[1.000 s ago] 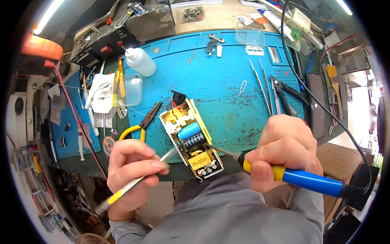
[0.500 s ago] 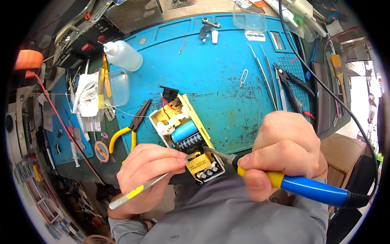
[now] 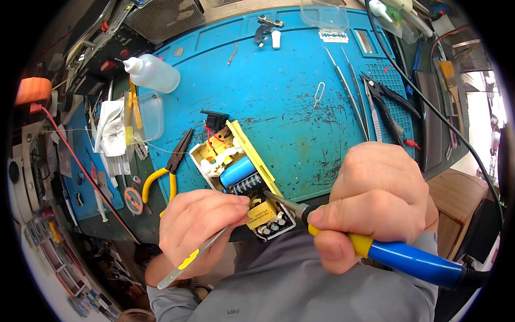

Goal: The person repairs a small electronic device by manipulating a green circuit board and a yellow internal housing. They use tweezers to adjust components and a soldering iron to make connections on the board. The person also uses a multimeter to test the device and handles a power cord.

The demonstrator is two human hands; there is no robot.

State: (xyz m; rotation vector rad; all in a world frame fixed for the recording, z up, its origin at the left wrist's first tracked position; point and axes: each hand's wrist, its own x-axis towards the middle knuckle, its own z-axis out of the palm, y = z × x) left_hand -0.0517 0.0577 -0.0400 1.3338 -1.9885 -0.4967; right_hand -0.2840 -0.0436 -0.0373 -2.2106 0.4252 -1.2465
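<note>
A white-cased power adapter [image 3: 271, 185], its circuit exposed, lies tilted at the near edge of the blue mat. Inside it are a blue cylindrical capacitor [image 3: 237, 171], a yellow transformer [image 3: 261, 213] and white filler. My right hand [image 3: 373, 206] grips a blue and yellow soldering iron [image 3: 413, 261], its tip inside the case beside the dark ribbed part. Metal tweezers [image 3: 196, 256] are pinched in my left hand [image 3: 201, 228], with their points reaching in near the transformer. Whether the two tips touch is hidden by my fingers and the parts.
Yellow-handled pliers [image 3: 170, 172] lie left of the adapter. A squeeze bottle [image 3: 155, 74] and a clear plastic box [image 3: 148, 115] stand farther left. At right are more tweezers [image 3: 347, 94], black cutters [image 3: 386, 107] and the iron's black cable [image 3: 429, 118]. A solder reel [image 3: 133, 200] sits at lower left.
The view has shifted slightly, so mat and tools appear a little left and higher. Both hands keep their grips, with the iron and tweezers still inside the adapter.
</note>
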